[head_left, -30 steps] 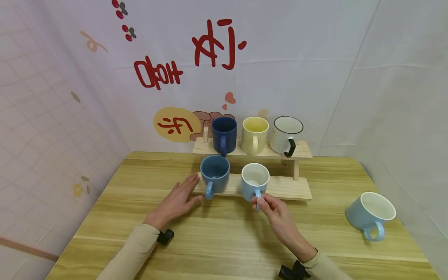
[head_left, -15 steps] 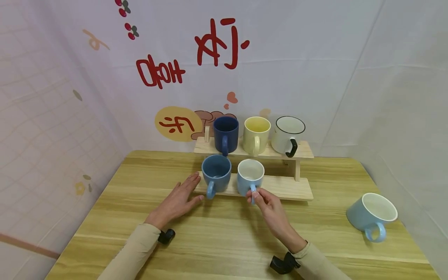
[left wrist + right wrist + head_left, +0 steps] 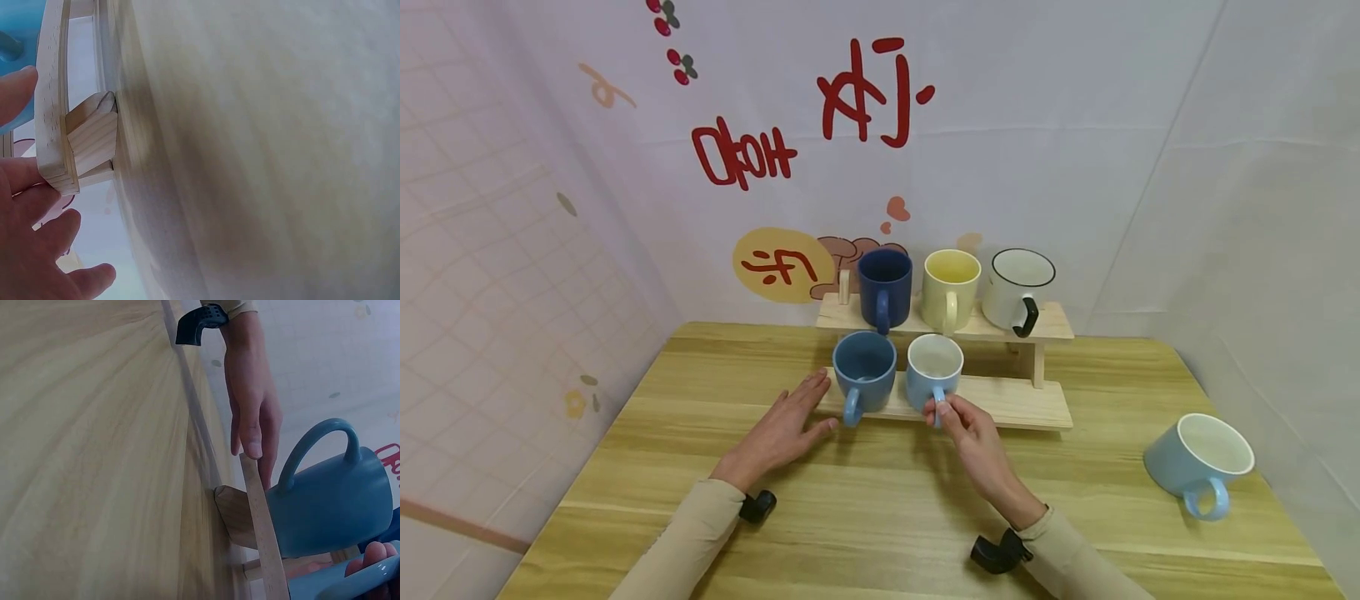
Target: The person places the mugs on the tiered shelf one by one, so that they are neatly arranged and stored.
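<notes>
My right hand (image 3: 981, 450) pinches the handle of a light blue mug (image 3: 925, 390) with a white inside, standing upright at the middle of the lower tier of a wooden two-tier rack (image 3: 1018, 403). At that tier's left end, my left hand (image 3: 781, 437) touches the wood with extended fingers; the left wrist view shows its fingers (image 3: 37, 203) against the rack's end (image 3: 56, 156). Between the hands a medium blue mug (image 3: 868, 393) sits on the lower tier, handle towards me. In the right wrist view this blue mug (image 3: 334, 503) stands beside the partly visible light blue mug (image 3: 331, 582).
On the upper tier stand a navy mug (image 3: 880, 292), a pale yellow mug (image 3: 940, 304) and a white mug (image 3: 1007, 302) with a black rim. Another light blue mug (image 3: 1180, 458) lies tilted on the wooden table (image 3: 850, 533) at the right. A printed cloth (image 3: 1037, 125) hangs behind.
My right hand has moved the light blue mug slightly back and left along the lower tier, nearer the medium blue mug. The left hand stays at the rack's end.
</notes>
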{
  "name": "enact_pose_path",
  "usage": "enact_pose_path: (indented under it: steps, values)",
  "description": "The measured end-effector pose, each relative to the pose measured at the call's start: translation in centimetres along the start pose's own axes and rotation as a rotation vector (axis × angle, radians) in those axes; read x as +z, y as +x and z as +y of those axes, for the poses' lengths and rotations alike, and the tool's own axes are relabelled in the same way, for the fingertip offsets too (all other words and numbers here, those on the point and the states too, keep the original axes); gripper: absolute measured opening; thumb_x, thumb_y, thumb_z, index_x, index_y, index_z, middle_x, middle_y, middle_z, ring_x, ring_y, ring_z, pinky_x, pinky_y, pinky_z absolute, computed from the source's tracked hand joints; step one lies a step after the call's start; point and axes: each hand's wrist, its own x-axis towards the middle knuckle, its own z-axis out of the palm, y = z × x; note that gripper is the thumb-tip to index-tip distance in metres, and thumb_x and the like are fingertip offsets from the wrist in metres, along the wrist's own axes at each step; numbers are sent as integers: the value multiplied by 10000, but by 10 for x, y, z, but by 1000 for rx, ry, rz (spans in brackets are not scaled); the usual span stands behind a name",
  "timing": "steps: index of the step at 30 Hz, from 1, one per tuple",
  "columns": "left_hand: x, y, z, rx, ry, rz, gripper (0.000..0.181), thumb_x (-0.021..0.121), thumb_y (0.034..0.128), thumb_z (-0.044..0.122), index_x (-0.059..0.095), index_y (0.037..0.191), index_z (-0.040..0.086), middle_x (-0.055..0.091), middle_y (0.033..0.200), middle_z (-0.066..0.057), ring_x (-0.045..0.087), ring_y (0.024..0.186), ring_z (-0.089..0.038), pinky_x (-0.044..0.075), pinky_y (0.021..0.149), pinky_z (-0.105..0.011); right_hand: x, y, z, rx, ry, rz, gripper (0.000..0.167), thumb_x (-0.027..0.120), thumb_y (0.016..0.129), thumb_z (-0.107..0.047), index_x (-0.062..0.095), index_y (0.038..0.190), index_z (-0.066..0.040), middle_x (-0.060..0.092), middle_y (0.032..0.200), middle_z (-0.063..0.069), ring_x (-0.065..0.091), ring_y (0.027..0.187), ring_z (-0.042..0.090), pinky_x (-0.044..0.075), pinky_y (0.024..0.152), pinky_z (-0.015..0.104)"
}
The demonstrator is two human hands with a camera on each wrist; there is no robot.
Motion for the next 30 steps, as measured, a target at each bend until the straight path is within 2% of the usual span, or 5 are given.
enact_pose_path:
  steps: [9,17,21,26,30]
  values:
    - [0,1,1,6,-3,-2,780,615,1033,462,334,1609,17,257,1693,-131,252,1547,-373,234,1165,-703,-2,4,3,-17,-3,-2,306,550,1095,-206,696,1128,61,685,1026,263,638,1007,188,500,936,240]
    - [1,1,0,-2,-2,-8,781,611,1035,468,330,1612,23,255,1695,-130,245,1551,-363,233,1168,-699,-10,7,-1,78,-46,-27,363,584,1080,-274,721,1189,45,745,1109,178,654,1148,232,495,1025,300]
    - [1,2,1,-4,-3,-12,779,615,1034,461,331,1612,22,259,1693,-135,244,1550,-368,235,1165,-702,-13,3,-2,107,-48,-23,341,610,1067,-258,699,1237,23,746,1108,161,661,1118,218,506,1009,329]
    - [0,1,1,5,14,-10,784,611,1033,467,331,1610,15,259,1692,-138,256,1544,-379,243,1162,-702,-19,-5,-2,94,-59,-60,361,649,1044,-213,653,1340,-6,718,1232,178,657,1177,229,516,988,277]
    - [-1,0,1,7,25,-5,782,623,1029,452,336,1606,10,262,1691,-139,263,1542,-381,244,1161,-705,-24,-12,-4,55,-123,-116,416,614,1065,-238,598,1433,-45,666,1361,137,618,1276,275,502,1004,263]
